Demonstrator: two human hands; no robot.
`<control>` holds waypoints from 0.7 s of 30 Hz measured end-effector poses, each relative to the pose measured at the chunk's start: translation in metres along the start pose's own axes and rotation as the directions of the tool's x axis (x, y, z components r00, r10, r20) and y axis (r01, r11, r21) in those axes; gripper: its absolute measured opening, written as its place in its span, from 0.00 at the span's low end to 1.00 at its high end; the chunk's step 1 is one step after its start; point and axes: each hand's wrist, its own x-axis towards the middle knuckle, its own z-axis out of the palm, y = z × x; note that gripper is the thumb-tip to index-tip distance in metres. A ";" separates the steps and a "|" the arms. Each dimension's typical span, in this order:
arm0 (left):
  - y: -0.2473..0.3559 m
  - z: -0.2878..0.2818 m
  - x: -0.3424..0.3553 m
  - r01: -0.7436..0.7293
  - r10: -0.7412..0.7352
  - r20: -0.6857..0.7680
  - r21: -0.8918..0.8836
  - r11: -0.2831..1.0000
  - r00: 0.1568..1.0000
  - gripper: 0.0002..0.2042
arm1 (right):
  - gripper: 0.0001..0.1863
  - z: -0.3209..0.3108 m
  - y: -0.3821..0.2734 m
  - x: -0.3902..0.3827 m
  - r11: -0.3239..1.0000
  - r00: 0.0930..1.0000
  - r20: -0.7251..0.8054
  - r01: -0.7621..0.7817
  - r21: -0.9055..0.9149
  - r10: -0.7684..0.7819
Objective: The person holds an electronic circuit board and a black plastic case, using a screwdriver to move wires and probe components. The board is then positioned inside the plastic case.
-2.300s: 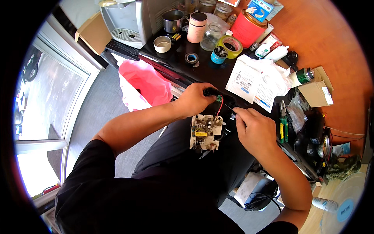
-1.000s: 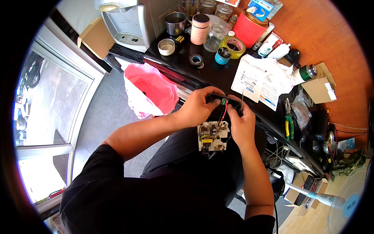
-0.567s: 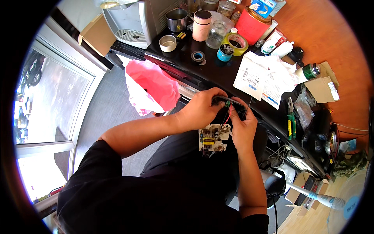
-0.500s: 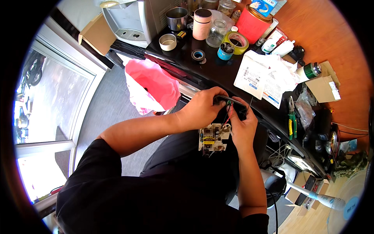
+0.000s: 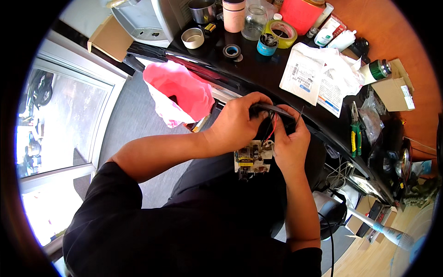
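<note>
black casing (image 5: 274,110): there it lay, i saw, long axis left-to-right
left hand (image 5: 236,123): clamped its left end
right hand (image 5: 292,142): clamped its right

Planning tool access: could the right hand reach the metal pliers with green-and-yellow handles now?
Probably: the right hand holds the thin black casing, but the pliers lie uncovered to its right.
</note>
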 end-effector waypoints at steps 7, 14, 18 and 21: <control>0.006 0.003 -0.004 -0.027 0.029 -0.045 0.047 0.999 0.999 0.11 | 0.10 0.001 0.002 -0.005 0.999 0.998 -0.026 0.049 0.024 -0.048; -0.006 0.003 0.013 0.045 -0.046 0.020 0.056 0.997 0.999 0.11 | 0.11 0.004 0.014 0.008 0.999 0.998 -0.056 -0.020 0.032 0.022; -0.002 -0.005 0.022 0.104 -0.117 0.101 0.120 0.987 0.988 0.12 | 0.12 -0.007 0.017 0.019 0.992 0.989 0.102 -0.110 0.066 0.103; -0.001 -0.007 0.022 0.114 -0.119 0.196 0.037 0.993 0.973 0.14 | 0.12 -0.010 0.018 0.013 0.975 0.983 0.099 -0.170 0.143 0.157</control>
